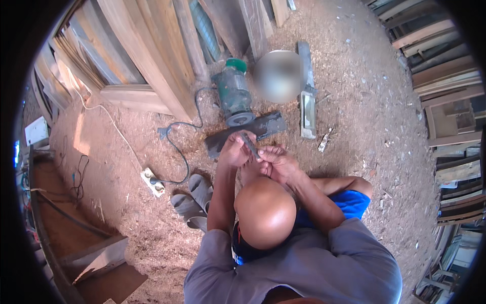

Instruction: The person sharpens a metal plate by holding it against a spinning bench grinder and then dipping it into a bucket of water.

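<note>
A short, narrow, dark flat piece (249, 145), like a metal blade, slants between my two hands in front of my raised knee. My left hand (234, 150) grips its upper part, fingers curled. The thumb and fingers of my right hand (279, 163) pinch around its lower end. Just beyond them a dark board (271, 125) lies on the ground. A green-and-grey bench grinder (234, 91) stands behind that board, its wheel (240, 119) facing me. The piece is apart from the wheel. My bare foot shows partly below the hands.
Right of the grinder are a blurred round thing (278, 76) and a pale rectangular block (308, 116). A black cord (188, 164) runs to a white power strip (153, 182) at left. Grey sandals (190, 205) lie beside my left arm. Timber (152, 61) leans behind; planks (445, 86) line the right.
</note>
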`<state>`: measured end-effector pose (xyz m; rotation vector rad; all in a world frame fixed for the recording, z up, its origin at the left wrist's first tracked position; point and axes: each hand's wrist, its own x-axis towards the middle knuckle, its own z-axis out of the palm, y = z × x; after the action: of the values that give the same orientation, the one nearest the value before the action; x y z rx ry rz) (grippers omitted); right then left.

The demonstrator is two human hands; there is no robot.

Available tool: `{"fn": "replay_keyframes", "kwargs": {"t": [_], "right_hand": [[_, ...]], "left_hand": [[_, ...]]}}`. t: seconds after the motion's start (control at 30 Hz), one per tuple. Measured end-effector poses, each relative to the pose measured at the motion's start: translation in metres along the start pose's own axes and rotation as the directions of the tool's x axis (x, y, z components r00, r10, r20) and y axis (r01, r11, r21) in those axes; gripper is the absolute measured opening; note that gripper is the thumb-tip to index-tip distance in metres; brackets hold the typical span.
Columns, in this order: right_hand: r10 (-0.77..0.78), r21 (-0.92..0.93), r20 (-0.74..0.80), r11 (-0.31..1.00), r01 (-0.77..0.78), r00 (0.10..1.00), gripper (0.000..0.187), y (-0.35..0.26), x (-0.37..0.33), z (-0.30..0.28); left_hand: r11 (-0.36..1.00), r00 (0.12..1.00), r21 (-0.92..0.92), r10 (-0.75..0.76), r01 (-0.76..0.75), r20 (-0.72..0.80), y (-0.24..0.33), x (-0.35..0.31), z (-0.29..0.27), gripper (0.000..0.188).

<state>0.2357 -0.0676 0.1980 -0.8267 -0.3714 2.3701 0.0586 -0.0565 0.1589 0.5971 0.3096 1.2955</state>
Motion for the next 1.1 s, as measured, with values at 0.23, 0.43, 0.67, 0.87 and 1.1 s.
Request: {"fn": "replay_keyframes", "kwargs": {"t": [0.23,0.43,0.67,0.87,1.1], "right_hand": [[-0.122,0.002,0.051,0.992,0.122,0.991,0.006,-0.009,-0.004,0.012],[-0.228,-0.045,0.051,0.972,0.23,0.972,0.009,-0.006,0.005,0.01],[-0.237,-0.032,0.038,0.971,0.238,0.971,0.015,-0.003,0.0,0.015],[-0.229,-0.005,0.035,0.973,0.23,0.973,0.013,-0.002,0.003,0.01],[-0.393,-0.342,-0.067,0.872,0.349,0.917,0.011,-0.001,-0.001,0.005]], "left_hand": [[0.999,0.999,0.015,0.043,-0.043,0.005,0.001,0.004,0.015,0.057],[0.992,0.994,0.093,-0.093,0.087,0.058,-0.009,0.001,0.023,0.055],[0.992,0.993,0.071,-0.111,0.108,0.043,-0.012,-0.003,0.018,0.042],[0.993,0.992,0.07,-0.103,0.097,0.076,-0.013,-0.001,0.016,0.041],[0.989,0.983,0.132,0.085,-0.063,-0.163,-0.003,-0.001,0.029,0.033]]}}
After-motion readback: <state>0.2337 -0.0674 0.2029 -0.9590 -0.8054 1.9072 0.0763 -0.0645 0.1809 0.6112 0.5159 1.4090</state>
